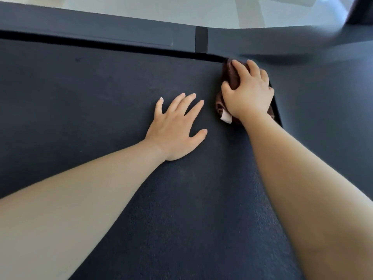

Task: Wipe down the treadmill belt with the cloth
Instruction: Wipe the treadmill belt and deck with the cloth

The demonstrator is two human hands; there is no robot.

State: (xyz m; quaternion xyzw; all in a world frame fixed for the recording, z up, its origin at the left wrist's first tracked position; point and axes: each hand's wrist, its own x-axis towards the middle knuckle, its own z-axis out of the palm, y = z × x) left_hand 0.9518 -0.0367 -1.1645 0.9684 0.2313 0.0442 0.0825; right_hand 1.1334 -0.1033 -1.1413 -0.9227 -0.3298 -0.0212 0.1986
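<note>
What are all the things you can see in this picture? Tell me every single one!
treadmill belt: one, dark navy, fills most of the view
side rail: one, dark grey, along the belt's far edge
band: one, black, across the side rail
cloth: one, brown, bunched on the belt at its far right corner
tag: one, white, sticking out of the cloth's near end
floor: pale, beyond the rail at the top
left hand: one, flat on the belt, fingers spread
right hand: one, on top of the cloth, fingers curled over it
</note>
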